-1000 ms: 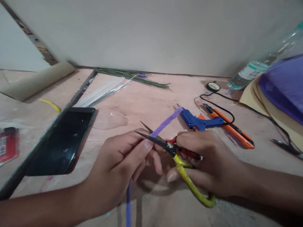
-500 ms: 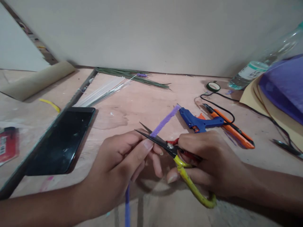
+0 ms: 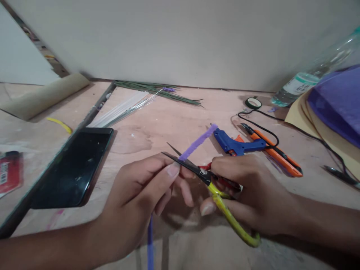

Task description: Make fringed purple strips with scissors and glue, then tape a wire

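At the left of the table (image 3: 168,125), a red item (image 3: 10,172) lies near and a cardboard tube (image 3: 49,95) far, with a yellow strip (image 3: 60,125) and a dark phone (image 3: 74,168) to their right. White sticks (image 3: 120,108) and green stems (image 3: 180,98) lie far beyond the hands. The left hand (image 3: 137,195) pinches a purple strip (image 3: 198,143) between thumb and fingers, the upper part rising between the parted blades of the scissors (image 3: 203,171); a purple length hangs below that hand. The right hand (image 3: 253,191) grips the scissors by the handles. Beyond it lie a blue glue gun (image 3: 239,146) and, farther right, an orange cutter (image 3: 278,153). A bottle (image 3: 294,90) stands far right, behind purple sheets (image 3: 334,101).
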`<state>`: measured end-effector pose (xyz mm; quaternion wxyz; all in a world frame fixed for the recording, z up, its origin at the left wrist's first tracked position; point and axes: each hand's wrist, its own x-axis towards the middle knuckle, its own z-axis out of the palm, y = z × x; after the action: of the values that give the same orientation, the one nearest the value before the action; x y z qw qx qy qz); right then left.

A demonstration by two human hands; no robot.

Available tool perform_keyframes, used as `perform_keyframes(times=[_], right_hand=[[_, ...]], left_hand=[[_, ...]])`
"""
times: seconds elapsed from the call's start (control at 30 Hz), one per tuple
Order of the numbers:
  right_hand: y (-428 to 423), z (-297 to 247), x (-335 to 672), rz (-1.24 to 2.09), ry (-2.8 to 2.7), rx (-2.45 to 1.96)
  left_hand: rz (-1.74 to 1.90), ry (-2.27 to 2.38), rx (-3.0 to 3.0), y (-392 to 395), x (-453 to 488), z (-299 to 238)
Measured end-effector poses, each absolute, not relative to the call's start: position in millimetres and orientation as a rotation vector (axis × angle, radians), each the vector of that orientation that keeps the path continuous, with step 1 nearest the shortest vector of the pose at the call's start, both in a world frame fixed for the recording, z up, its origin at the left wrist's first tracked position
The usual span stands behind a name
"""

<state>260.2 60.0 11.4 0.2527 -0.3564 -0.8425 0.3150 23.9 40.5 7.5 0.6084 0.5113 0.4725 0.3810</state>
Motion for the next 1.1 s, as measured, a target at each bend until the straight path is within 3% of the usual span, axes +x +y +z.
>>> perform_keyframes(times=[1.1], right_hand=[[60.6,10.5,261.3,0.787,-2.332,-0.999]], left_hand=[[0.88,1.123,1.147,39.9,28.9,12.6]])
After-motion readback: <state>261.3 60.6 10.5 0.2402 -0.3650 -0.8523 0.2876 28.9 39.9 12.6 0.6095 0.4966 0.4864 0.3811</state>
